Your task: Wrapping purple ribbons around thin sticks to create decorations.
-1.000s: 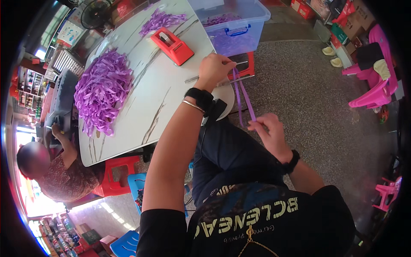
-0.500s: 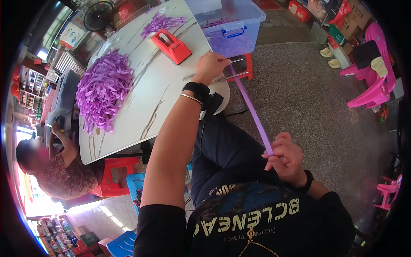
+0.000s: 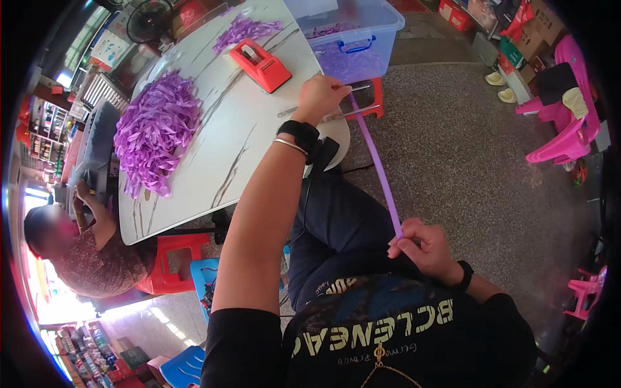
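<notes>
A purple ribbon runs taut between my two hands, slanting from the table's edge down toward my lap. My left hand is closed at the ribbon's far end, beside two thin metal rods that jut past the table edge. The other end is pinched in my right hand, thumb against the curled fingers. On the table, a red tape dispenser sits just beyond my left hand. A large heap of purple ribbon loops lies to the left, and a smaller pile lies farther back.
The white marbled table fills the left middle. Beyond its right edge, a clear plastic bin holding purple ribbons rests on a red stool. Another person sits at the left. A pink chair stands at the right.
My right hand has shifted slightly left, its fingers folding in more around the ribbon's end. My left hand stays almost where it was at the rods.
</notes>
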{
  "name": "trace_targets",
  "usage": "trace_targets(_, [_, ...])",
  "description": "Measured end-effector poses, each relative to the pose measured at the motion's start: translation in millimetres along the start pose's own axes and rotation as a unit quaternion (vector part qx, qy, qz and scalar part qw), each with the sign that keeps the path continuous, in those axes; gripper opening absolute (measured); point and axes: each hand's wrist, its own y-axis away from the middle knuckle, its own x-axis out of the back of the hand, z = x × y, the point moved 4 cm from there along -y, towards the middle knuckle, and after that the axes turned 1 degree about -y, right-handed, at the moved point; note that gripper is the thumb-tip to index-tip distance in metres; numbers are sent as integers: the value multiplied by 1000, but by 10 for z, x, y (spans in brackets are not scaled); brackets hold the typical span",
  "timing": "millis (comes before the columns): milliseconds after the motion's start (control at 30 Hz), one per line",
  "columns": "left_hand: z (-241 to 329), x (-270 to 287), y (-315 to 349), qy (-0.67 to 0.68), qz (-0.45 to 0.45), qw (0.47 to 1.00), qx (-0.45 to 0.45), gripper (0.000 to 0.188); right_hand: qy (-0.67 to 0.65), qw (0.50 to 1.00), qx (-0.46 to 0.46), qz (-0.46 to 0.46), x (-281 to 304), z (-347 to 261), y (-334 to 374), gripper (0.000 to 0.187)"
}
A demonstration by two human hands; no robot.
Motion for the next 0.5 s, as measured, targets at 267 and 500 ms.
trace_targets(267, [-37, 1, 3, 17, -13, 1000, -17, 25, -31, 989, -137, -36, 3, 176, -15, 11])
trace_targets(500, [-24, -19, -12, 7, -14, 1000, -12, 24, 30, 993, -108, -23, 45, 236, -4, 12])
